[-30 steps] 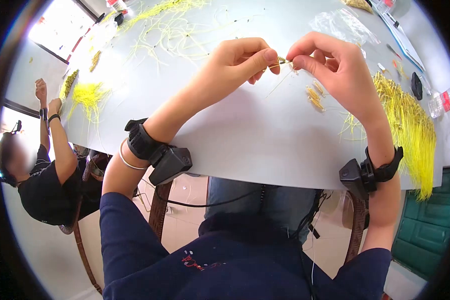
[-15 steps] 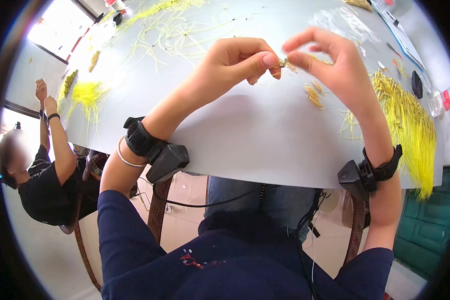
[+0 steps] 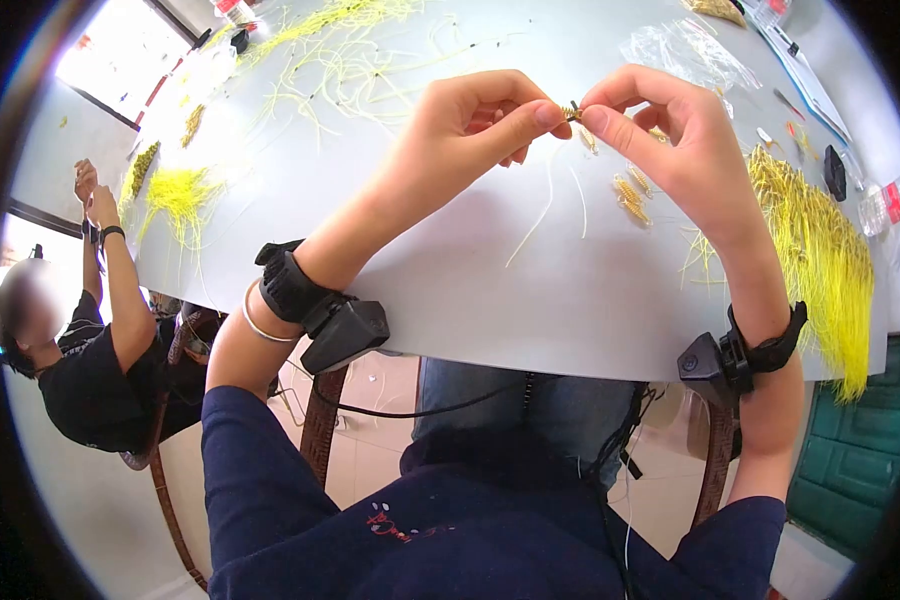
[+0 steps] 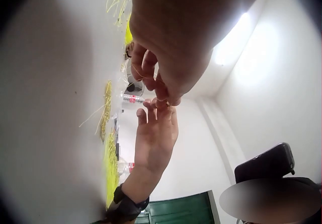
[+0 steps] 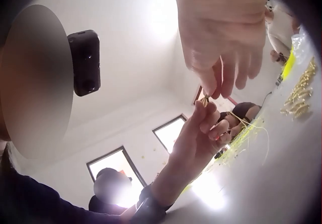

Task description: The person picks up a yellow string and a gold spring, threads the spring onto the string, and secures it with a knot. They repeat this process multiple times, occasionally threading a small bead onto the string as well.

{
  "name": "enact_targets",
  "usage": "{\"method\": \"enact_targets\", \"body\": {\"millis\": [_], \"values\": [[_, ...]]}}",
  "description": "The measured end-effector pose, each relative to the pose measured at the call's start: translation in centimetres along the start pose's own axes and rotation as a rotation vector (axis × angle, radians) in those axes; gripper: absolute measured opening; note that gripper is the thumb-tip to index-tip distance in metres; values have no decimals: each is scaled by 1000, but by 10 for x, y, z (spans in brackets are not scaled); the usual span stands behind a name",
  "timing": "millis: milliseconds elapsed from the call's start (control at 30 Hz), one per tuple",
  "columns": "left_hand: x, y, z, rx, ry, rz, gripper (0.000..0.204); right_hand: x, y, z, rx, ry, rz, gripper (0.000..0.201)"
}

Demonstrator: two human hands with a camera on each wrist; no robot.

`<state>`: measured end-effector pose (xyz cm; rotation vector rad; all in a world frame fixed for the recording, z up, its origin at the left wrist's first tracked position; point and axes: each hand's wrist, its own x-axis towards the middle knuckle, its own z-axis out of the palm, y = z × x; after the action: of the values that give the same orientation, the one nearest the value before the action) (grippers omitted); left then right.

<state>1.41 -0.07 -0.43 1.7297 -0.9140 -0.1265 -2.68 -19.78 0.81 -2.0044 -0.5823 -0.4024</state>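
Above the white table [image 3: 450,270] my two hands meet around a tiny gold-coloured piece [image 3: 573,112]. My left hand [image 3: 490,115] pinches it between thumb and forefinger. From the other side my right hand [image 3: 650,120] pinches the same piece. Thin yellow strands [image 3: 545,205] hang from it down to the tabletop. In the right wrist view the gold piece [image 5: 205,101] shows between the fingertips of both hands. The left wrist view shows the two hands touching at the gold piece [image 4: 162,102].
Small gold coils [image 3: 630,195] lie on the table under my right hand. A thick bundle of yellow strands [image 3: 820,250] lies at the right edge, with a bottle [image 3: 888,203] beyond. Loose yellow strands [image 3: 330,50] spread at the back. Another person [image 3: 80,340] sits at the left.
My right hand opened and lifted half a second ago, and now pinches the gold piece again. Yellow strands now hang lower, trailing onto the table.
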Motion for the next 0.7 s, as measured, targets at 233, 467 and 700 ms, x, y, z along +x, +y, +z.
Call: {"method": "enact_targets", "body": {"millis": [233,467,700], "values": [[-3,1,1,251,28,5,15,0,3,0,-276,10,-158,8],[-1,-2,0,317,-21,14,11,7,10,-35,-495,214,-109,10],[-2,-3,2,343,-108,49,13,3,8,-129,-642,382,-57,24]]}}
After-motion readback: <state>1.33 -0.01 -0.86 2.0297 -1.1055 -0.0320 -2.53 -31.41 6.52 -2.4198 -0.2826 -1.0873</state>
